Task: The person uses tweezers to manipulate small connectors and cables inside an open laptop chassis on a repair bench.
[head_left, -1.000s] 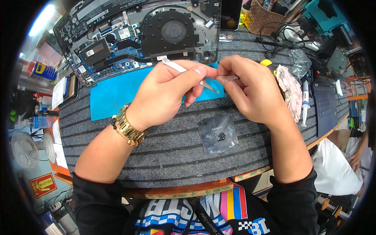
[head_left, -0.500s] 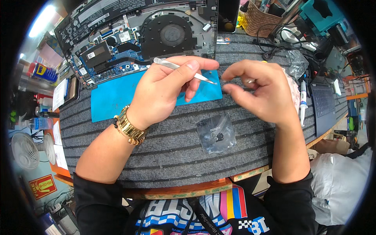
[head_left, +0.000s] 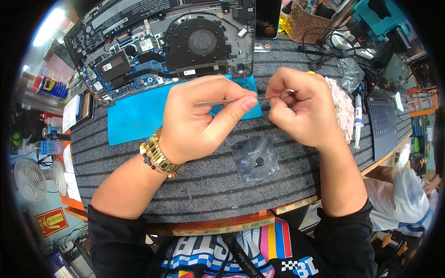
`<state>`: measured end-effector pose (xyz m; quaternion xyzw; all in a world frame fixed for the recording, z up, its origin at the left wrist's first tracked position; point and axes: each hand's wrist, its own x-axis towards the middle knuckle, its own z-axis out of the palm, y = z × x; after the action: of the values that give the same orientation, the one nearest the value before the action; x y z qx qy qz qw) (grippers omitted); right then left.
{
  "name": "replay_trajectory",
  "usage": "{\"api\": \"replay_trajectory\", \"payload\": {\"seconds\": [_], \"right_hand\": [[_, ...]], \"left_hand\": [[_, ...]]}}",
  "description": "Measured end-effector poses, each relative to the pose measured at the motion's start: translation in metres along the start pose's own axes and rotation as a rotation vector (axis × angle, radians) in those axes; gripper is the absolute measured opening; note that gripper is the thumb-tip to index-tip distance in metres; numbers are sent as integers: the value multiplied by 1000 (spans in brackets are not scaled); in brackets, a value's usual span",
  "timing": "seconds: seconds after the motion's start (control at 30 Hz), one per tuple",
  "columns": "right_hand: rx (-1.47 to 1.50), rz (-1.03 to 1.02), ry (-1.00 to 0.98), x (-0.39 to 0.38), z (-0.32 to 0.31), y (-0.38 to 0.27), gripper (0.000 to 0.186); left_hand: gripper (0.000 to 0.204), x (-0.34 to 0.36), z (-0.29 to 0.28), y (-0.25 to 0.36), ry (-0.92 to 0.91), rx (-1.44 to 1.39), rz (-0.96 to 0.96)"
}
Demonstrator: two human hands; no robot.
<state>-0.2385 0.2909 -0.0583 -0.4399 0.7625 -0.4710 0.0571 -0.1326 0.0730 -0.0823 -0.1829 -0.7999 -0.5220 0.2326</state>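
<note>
My left hand [head_left: 201, 118] pinches metal tweezers [head_left: 213, 102] lengthwise, pointing right. My right hand [head_left: 299, 111] has its thumb and forefinger closed at the tweezers' tips, with another small metal item [head_left: 289, 91], not clearly made out, in its curled fingers; anything tiny between the tips is too small to tell. Behind my hands lies an opened laptop [head_left: 199, 44] with fan and blue board showing, and a blue mat [head_left: 134, 116] in front of it. Below my hands sits a small clear plastic bag [head_left: 255, 169] with a black piece inside.
At the right are a pink cloth [head_left: 343, 125], a syringe [head_left: 358, 120], a dark laptop [head_left: 382, 129], tangled cables and a wicker basket [head_left: 306, 28]. A blue-and-yellow can [head_left: 48, 84] and a fan [head_left: 30, 180] stand left. A co-worker's hand [head_left: 432, 183] shows at far right.
My right hand, parted from the tweezers half a second ago, has closed back onto their tips. My left hand has turned and shifted right, levelling the tweezers.
</note>
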Motion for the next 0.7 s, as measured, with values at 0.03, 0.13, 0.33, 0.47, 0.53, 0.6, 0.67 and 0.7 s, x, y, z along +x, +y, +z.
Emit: {"api": "replay_trajectory", "payload": {"seconds": [0.03, 0.13, 0.33, 0.47, 0.53, 0.6, 0.67, 0.7], "right_hand": [[11, -41, 13, 1, 0, -1, 11], [-8, -98, 38, 2, -2, -5, 11], [-98, -166, 45, 3, -11, -6, 12], [-177, -206, 78, 3, -14, -5, 11], [-280, -181, 152, 1, -23, -1, 10], [-65, 2, 286, 3, -49, 8, 9], [112, -57, 297, -2, -41, 2, 8], [61, -34, 195, -1, -36, 2, 8]], "left_hand": [[10, 0, 0, 1, 0, -2, 0], [9, -1, 1, 5, 16, -42, -35], [10, -2, 5, 7, 17, -34, -26], [12, -3, 8, 8, 43, -84, -49], [13, -3, 6, 11, 38, -91, -43], [16, -5, -6, 18, 201, -194, -141], [19, -3, -8, 15, 213, -212, -159], [19, -4, -7, 10, 227, -263, -178]]}}
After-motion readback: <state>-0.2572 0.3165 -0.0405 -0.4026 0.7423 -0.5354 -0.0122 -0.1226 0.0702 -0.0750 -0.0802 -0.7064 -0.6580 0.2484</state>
